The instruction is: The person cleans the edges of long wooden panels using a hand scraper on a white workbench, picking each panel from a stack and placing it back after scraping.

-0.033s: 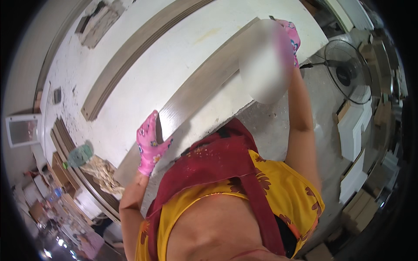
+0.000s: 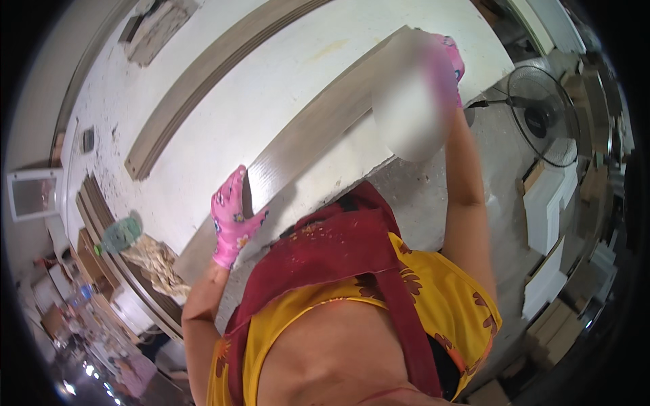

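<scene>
A long grey-brown wooden board point(image 2: 308, 135) lies slanting across the white tabletop, from near my left forearm up to the far right. My left hand point(image 2: 233, 220), in a pink flowered glove, grips across its near part, thumb on one side and fingers on the other. At the far end is my right hand point(image 2: 453, 57) in a matching glove. A pale blurred patch covers most of its fingers and part of the board, so its hold cannot be made out. Beyond lies a second, grooved wooden strip point(image 2: 196, 95) on the white table point(image 2: 352, 61).
A green-tinted plastic bottle point(image 2: 120, 235) and crumpled beige cloth point(image 2: 159, 260) lie left of my left hand, beside more strips point(image 2: 101, 210). A stained block point(image 2: 156, 34) sits at the far left. A black fan point(image 2: 538, 118) and white panels point(image 2: 545, 216) stand at the right.
The view has shifted slightly. Both hands keep nearly the same places along the board, and the left hand stays gripped on it.
</scene>
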`<state>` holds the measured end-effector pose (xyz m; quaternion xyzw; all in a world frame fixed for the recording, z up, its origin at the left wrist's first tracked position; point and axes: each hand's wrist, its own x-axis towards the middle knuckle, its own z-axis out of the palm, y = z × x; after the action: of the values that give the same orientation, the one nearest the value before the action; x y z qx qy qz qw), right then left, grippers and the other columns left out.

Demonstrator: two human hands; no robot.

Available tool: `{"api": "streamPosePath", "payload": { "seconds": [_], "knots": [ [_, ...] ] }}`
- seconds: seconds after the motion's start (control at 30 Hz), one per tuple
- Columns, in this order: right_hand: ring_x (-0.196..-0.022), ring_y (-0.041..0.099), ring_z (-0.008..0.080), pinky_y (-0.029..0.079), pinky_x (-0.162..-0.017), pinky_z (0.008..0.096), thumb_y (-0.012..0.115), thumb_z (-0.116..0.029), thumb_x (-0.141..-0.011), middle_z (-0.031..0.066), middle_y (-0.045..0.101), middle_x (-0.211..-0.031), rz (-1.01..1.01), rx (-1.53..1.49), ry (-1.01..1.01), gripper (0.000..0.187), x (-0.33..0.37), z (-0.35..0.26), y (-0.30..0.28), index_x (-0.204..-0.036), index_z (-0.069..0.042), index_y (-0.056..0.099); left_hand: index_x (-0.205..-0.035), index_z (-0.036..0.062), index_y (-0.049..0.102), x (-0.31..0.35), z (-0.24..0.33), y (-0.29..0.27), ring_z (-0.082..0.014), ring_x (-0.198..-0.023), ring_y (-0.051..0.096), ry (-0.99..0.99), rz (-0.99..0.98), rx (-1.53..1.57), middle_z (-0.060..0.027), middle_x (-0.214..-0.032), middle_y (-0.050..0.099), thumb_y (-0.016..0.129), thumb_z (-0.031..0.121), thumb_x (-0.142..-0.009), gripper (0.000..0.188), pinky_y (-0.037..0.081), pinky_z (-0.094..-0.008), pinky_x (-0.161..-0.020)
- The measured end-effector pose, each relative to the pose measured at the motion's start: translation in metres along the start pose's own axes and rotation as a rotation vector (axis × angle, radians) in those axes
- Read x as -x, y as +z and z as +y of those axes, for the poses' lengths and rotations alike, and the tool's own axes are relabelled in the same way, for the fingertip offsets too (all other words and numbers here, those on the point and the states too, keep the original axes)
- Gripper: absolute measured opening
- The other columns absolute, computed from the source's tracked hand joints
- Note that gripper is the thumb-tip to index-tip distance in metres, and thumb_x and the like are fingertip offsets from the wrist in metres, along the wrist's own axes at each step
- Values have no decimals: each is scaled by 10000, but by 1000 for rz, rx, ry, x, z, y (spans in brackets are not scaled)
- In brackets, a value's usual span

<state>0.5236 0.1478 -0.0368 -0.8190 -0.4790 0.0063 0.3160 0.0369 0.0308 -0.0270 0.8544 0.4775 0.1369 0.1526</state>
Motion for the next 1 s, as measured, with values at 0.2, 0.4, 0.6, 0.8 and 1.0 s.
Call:
{"api": "streamPosePath", "payload": {
  "seconds": [0.2, 0.4, 0.6, 0.8, 1.0],
  "knots": [
    [-797, 597, 241, 492, -703, 347, 530, -287, -856, 96, 600, -914, -323, -51, -426, 206, 142, -94, 54, -963, -152, 643, -1373, 25, 308, -4, -8, 5, -282, -1136, 492, 10, 13, 43, -122, -1315, 467, 776, 182, -560, 952, 372, -377, -949],
    [-735, 600, 231, 504, -664, 336, 528, -263, -870, 94, 605, -907, -537, -318, -791, 198, 251, -202, 43, -961, -129, 643, -1413, 22, 227, 23, -26, -47, -289, -1302, 324, -83, -90, 457, -138, -1425, 329, 797, 346, -616, 1033, 258, -369, -1074],
    [-695, 618, 212, 514, -638, 316, 535, -236, -877, 86, 626, -863, 71, 72, -308, 226, 136, -78, 15, -1030, -108, 641, -1391, 40, 292, 166, -106, -95, -312, -1267, 362, -186, -74, -133, -127, -1377, 400, 767, 463, -627, 994, 206, -453, -1084],
    [-668, 593, 187, 500, -600, 310, 548, -200, -864, 65, 604, -843, -527, -21, -772, 148, 271, -195, 66, -936, -95, 621, -1346, 52, 372, 214, -121, -57, -313, -1210, 420, -282, 138, 101, -107, -1334, 456, 792, 151, -562, 895, 282, -413, -1049],
    [-734, 593, 192, 494, -637, 300, 540, -146, -852, 64, 608, -863, -804, -402, -1099, 145, 404, -313, 52, -943, -67, 621, -1393, 51, 296, 209, -115, -81, -295, -1298, 335, -290, 163, 346, -132, -1391, 384, 810, 186, -587, 966, 259, -402, -1079]
  ]
}}
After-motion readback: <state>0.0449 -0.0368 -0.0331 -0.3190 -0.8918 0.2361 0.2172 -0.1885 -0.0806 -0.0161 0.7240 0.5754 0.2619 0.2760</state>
